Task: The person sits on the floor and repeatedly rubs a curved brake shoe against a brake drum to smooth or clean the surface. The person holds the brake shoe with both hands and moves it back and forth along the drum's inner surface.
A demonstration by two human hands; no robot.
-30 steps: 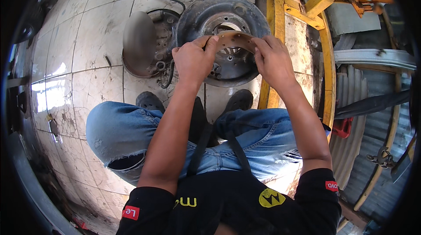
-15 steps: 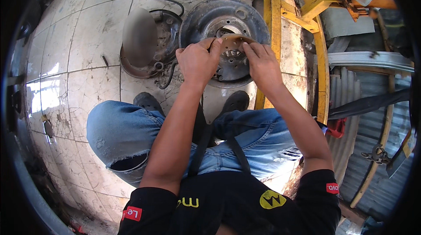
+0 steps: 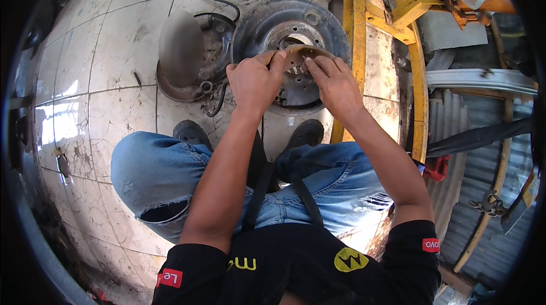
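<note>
Together, both hands (image 3: 256,82) (image 3: 340,88) hold a curved strip (image 3: 295,56) over the dished disc (image 3: 257,27).

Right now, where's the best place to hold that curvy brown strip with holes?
Probably the two ends of the curved brown strip, pinched from the person's near side. It looks thin and arched, offering slim edges to thumb and fingers; the left hand grips its left end, and the right hand is toward its right.
</note>
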